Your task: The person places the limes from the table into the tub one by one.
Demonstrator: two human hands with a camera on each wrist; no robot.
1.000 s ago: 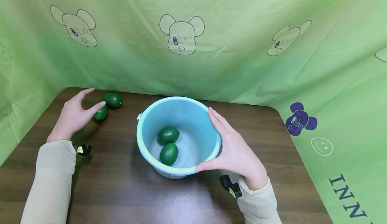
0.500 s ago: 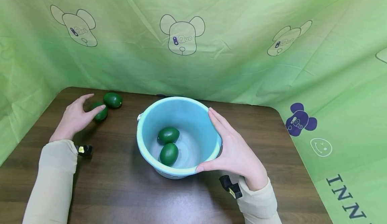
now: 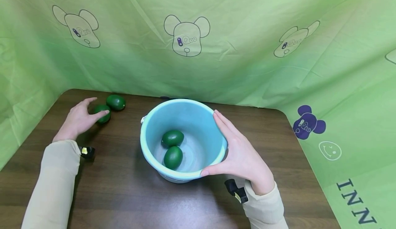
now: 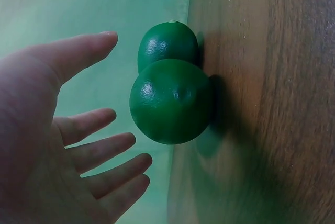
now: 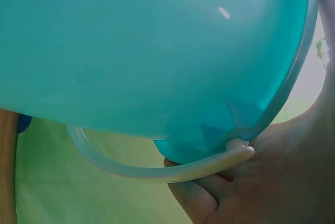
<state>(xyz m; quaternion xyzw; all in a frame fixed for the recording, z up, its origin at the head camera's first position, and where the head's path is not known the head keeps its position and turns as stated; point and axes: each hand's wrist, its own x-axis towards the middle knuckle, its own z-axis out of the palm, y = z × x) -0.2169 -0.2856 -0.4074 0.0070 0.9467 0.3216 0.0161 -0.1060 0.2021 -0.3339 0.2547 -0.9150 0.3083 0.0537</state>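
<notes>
My left hand (image 3: pixel 76 120) hovers at the table's far left, fingers spread and slightly bent around the near side of a green lime (image 3: pixel 102 108). In the left wrist view a gap shows between the fingers and this lime (image 4: pixel 171 106). A second lime (image 3: pixel 116 102) lies just behind it. With thumb and fingers spread along the rim, my right hand (image 3: pixel 244 156) holds a light blue bucket (image 3: pixel 201 129) on its right side. Two limes (image 3: pixel 172 138) rest against each other on the bucket's floor. The right wrist view shows the bucket's outer wall (image 5: pixel 131 51) and its pale handle (image 5: pixel 141 172) hanging by the fingers.
The dark wooden table (image 3: pixel 123 201) has rounded far corners. A green cloth (image 3: pixel 229 71) with bear-head prints hangs close behind and along both sides. The bucket stands mid-table, right of the loose limes.
My left hand has come down and slightly right, closer to the nearer lime. The right hand and the bucket have stayed in place.
</notes>
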